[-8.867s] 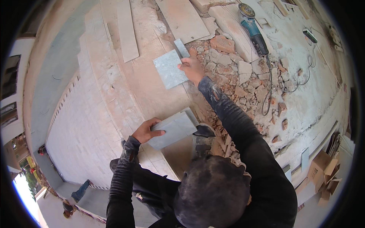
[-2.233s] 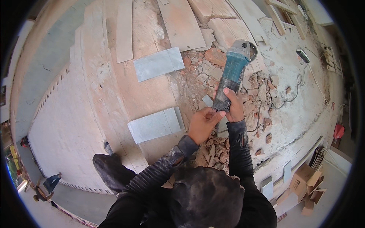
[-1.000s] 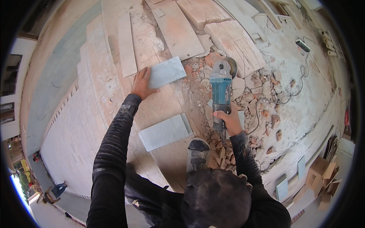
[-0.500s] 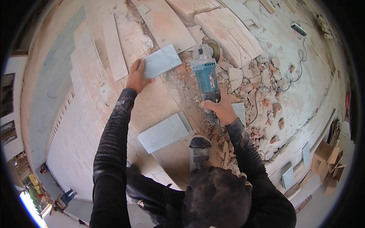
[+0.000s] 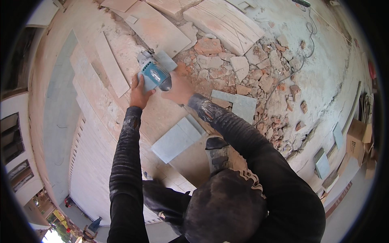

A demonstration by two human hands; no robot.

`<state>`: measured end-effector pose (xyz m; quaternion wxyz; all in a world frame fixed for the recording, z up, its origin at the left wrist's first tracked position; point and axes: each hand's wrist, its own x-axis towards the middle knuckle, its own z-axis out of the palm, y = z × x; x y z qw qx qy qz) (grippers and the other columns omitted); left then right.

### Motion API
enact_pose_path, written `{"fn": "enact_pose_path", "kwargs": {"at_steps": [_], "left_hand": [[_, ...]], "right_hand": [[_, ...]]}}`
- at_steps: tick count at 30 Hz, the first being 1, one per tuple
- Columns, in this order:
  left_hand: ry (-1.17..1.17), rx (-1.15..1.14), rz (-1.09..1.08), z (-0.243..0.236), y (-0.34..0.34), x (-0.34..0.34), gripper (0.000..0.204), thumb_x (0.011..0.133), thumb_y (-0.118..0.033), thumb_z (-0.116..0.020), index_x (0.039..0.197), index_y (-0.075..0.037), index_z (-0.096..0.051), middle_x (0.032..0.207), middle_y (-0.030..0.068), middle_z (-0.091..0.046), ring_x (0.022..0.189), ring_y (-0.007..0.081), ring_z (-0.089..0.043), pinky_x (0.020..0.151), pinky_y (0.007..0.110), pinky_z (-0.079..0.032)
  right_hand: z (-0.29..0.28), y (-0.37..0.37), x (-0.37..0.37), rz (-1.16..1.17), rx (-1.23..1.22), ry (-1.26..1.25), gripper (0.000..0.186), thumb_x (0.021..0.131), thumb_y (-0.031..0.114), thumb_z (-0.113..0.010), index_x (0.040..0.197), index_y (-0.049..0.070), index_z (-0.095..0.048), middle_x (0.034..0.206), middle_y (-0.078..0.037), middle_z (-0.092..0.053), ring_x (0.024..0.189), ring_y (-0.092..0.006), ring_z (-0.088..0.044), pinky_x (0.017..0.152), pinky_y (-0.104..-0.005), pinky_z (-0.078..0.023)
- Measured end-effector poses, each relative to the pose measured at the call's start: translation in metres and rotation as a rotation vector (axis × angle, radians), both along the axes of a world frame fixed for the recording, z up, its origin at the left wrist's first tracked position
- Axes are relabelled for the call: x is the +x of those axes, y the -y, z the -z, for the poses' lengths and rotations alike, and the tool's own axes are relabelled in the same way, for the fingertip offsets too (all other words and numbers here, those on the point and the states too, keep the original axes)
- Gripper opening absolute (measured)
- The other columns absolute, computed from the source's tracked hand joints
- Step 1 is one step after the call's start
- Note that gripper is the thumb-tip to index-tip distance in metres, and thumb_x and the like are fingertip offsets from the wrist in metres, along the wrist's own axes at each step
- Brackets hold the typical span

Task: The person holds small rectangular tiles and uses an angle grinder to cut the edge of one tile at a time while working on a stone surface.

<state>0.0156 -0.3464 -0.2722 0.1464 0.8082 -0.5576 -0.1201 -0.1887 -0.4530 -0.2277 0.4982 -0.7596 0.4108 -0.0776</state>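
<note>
My right hand (image 5: 178,88) is wrapped round the rear body of a teal angle grinder (image 5: 155,74). The grinder's grey head and disc lie over a light grey tile (image 5: 165,60), hiding its middle. My left hand (image 5: 140,93) grips that tile's near-left end, thumb below and fingers at the edge. The disc is seen nearly edge-on, and whether it touches the tile I cannot tell. Closer to me, another grey tile (image 5: 176,139) with a line across it rests on a flat slab.
Broken brick and rubble (image 5: 263,77) spread to the right. A grey tile (image 5: 239,106) lies on it, near a power cord (image 5: 298,69). Thick stone slabs (image 5: 223,24) lie beyond. My dusty shoe (image 5: 216,150) stands near the rubble. Cardboard boxes (image 5: 356,139) stand at far right.
My right hand has carried the grinder left from above the rubble onto the tile. My left hand stays at the tile's end. The view has shifted a little.
</note>
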Motion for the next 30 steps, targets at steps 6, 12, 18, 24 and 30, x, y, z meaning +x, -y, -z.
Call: {"fn": "enact_pose_path", "kwargs": {"at_steps": [6, 12, 18, 24, 30], "left_hand": [[0.048, -0.059, -0.054, 0.01, -0.013, -0.009, 0.074, 0.075, -0.024, -0.081, 0.137, 0.002, -0.052, 0.149, 0.0335, -0.033, 0.14, 0.0455, -0.032, 0.115, 0.043, -0.031], [0.028, -0.019, -0.005, 0.014, -0.016, 0.0, 0.069, 0.08, -0.025, -0.078, 0.139, -0.001, -0.051, 0.15, 0.0335, -0.031, 0.14, 0.0477, -0.031, 0.115, 0.044, -0.031], [0.029, -0.028, 0.008, 0.006, -0.013, 0.004, 0.074, 0.077, -0.027, -0.079, 0.14, -0.003, -0.05, 0.149, 0.0318, -0.034, 0.137, 0.0468, -0.036, 0.113, 0.045, -0.034], [0.16, 0.024, 0.042, 0.0, -0.009, 0.01, 0.08, 0.071, -0.027, -0.084, 0.14, -0.006, -0.05, 0.145, 0.0291, -0.039, 0.134, 0.0445, -0.038, 0.111, 0.047, -0.035], [0.133, 0.111, 0.034, -0.014, -0.002, 0.01, 0.084, 0.066, -0.026, -0.087, 0.14, -0.008, -0.051, 0.145, 0.0271, -0.041, 0.132, 0.0436, -0.04, 0.111, 0.047, -0.036]], "right_hand": [[0.003, -0.005, 0.018, -0.013, -0.054, -0.04, 0.083, 0.067, 0.046, -0.079, 0.122, -0.008, -0.049, 0.101, -0.027, -0.066, 0.095, -0.0414, -0.066, 0.082, -0.0484, -0.052], [0.022, -0.008, 0.033, 0.017, -0.092, 0.002, 0.086, 0.069, 0.047, -0.079, 0.126, -0.007, -0.045, 0.108, -0.029, -0.063, 0.099, -0.0429, -0.065, 0.085, -0.0491, -0.052], [0.005, -0.001, 0.032, -0.037, -0.038, -0.053, 0.083, 0.07, 0.043, -0.081, 0.125, -0.007, -0.044, 0.11, -0.028, -0.064, 0.104, -0.041, -0.064, 0.089, -0.0474, -0.052], [0.009, -0.003, 0.035, -0.028, -0.047, -0.033, 0.081, 0.069, 0.043, -0.081, 0.122, -0.006, -0.045, 0.108, -0.029, -0.065, 0.101, -0.042, -0.065, 0.088, -0.0478, -0.052], [0.015, -0.002, 0.034, -0.038, -0.023, -0.033, 0.094, 0.069, 0.047, -0.079, 0.133, -0.01, -0.04, 0.11, -0.03, -0.063, 0.103, -0.0432, -0.064, 0.088, -0.0482, -0.051]]}}
